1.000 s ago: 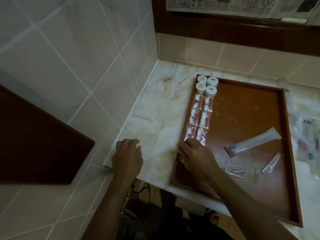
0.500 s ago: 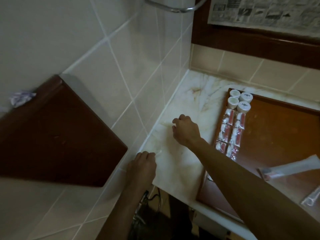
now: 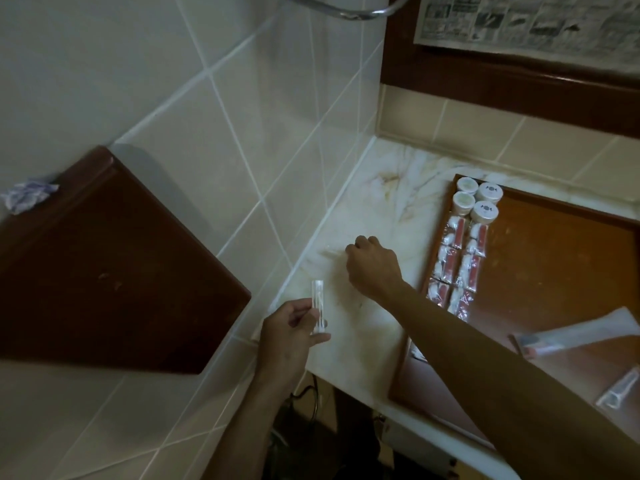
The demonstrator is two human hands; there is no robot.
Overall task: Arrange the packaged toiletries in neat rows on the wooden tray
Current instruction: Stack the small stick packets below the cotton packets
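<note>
1. The left hand (image 3: 287, 332) had come up off the counter edge since half a second before, and it now pinched a small clear packet (image 3: 77, 308) upright between thumb and fingers, just left of the wooden tray (image 3: 554, 271) and over the marble counter (image 3: 374, 209)
2. The right hand (image 3: 372, 266) stayed out on the counter to the tray's left, knuckles curled down over a second pale packet (image 3: 334, 251) whose end poked out past the fingers; it looked like a pinch on that packet, though the fingertips were hidden under the hand
3. A second before that, the right hand had been at the near end of the rows on the tray, so it had crossed over to fetch strays: two loose packets were being gathered for the tray, by my read
4. On the tray itself, four round white-capped jars (image 3: 477, 199) sat in a tight square in the far left corner
5. Right below them ran two straight columns of red-and-white sachets (image 3: 456, 263), hugging the tray's left rim, touching end to end
6. Further right on the tray, a long clear-wrapped tube (image 3: 575, 336) lay at a slant, and a small clear packet (image 3: 620, 393) lay near the right frame edge, both unsorted
7. Most of the tray floor right of the sachets was bare wood, so plenty was left to line up
</note>
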